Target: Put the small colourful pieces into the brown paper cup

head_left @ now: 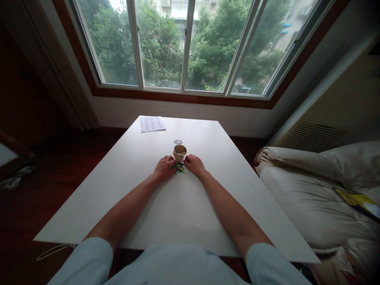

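Observation:
A small tan paper cup (179, 157) stands upright on the white table (184, 213), its open mouth toward me. Just in front of it lies a little heap of small pieces (179, 168) in green, blue, yellow and dark colours; they are too small to name. My left hand (165, 168) rests on the table at the heap's left side, fingers curled and thumb by the pieces. On the other side, my right hand (194, 164) is closed beside the cup's lower right. Whatever either hand may hold is hidden by the fingers.
Behind the cup lies a small round clear item with dark markings (178, 141). Printed paper sheets (152, 124) are at the far left of the table. A cushioned beige sofa (299, 194) runs along the right side, and a window (184, 47) is beyond the far edge.

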Demonstrator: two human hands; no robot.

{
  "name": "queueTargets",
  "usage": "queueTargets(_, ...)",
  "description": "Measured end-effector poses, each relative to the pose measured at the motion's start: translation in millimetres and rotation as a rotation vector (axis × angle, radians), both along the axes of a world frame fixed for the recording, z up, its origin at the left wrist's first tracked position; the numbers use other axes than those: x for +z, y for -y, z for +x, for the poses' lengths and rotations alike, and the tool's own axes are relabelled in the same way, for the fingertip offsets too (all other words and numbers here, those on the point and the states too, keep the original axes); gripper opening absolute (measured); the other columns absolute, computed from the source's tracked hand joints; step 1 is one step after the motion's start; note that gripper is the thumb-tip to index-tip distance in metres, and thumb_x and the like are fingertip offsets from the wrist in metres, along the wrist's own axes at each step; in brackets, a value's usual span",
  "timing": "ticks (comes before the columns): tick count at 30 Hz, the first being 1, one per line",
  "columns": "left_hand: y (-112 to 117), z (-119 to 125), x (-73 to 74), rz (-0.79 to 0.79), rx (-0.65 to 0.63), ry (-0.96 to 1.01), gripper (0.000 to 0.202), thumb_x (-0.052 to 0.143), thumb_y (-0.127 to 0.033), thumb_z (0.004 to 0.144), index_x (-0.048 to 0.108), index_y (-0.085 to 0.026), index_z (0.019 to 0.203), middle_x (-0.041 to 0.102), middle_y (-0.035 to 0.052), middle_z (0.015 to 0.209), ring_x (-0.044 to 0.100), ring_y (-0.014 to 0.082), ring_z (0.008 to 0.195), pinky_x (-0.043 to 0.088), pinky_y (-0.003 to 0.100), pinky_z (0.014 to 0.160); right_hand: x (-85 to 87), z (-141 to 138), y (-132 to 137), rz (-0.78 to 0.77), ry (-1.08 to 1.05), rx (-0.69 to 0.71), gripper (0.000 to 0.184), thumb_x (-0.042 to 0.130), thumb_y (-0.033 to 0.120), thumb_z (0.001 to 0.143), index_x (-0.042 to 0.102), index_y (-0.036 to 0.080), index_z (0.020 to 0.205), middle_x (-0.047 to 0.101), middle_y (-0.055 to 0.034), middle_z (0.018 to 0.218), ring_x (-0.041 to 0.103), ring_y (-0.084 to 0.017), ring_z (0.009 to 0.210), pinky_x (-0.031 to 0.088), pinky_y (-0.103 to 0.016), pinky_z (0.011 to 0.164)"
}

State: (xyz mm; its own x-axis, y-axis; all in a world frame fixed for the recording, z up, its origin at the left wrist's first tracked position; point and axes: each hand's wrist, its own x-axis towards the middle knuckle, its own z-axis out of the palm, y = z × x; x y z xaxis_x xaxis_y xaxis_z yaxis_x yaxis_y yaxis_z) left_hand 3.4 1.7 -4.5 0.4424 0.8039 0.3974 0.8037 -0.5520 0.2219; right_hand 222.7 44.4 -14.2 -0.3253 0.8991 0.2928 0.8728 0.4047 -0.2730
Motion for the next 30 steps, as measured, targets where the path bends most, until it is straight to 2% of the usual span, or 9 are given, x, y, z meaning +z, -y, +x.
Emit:
queueTargets(9,-2.4,-3.3,-2.9,-0.013,0.048,-0.027,0.02,0.057,-0.033,0.089,0.07,-0.025,0.101,0.065,0.0072,0.098,0.058,0.0227,0.096,0.048,0.036,0.087,0.7,-3.7,3.1,-0.029,-0.062,0.092,0.016,0.057,0.029,0.091,0.071,0.021,0.091,0.066,-0.0035,0.09,0.06,-0.016,0.084,0.042,-0.024,0.075)
queueTargets(22,0.7,0.7,-0.8,-0.059,0.06,-0.006,0.021,0.051,-0.033,0.093,0.071,-0.027,0.094,0.067,0.004,0.094,0.063,0.0188,0.088,0.047,0.03,0.077,-1.0,-3.4,1.7,-0.034,-0.119,0.086,0.014,0.058,0.027,0.091,0.071,0.022,0.091,0.067,-0.003,0.09,0.06,-0.016,0.084,0.043,-0.025,0.076)
queueTargets(30,-0.8,-9.4,12.3,-0.022,0.005,0.001,0.022,0.053,-0.037,0.091,0.072,-0.026,0.095,0.066,0.0043,0.093,0.062,0.018,0.082,0.048,0.031,0.078,-2.0,-2.9,2.3,-0.023,-0.14,0.09,0.016,0.056,0.028,0.092,0.071,0.022,0.091,0.067,-0.0027,0.088,0.06,-0.015,0.081,0.043,-0.024,0.075)
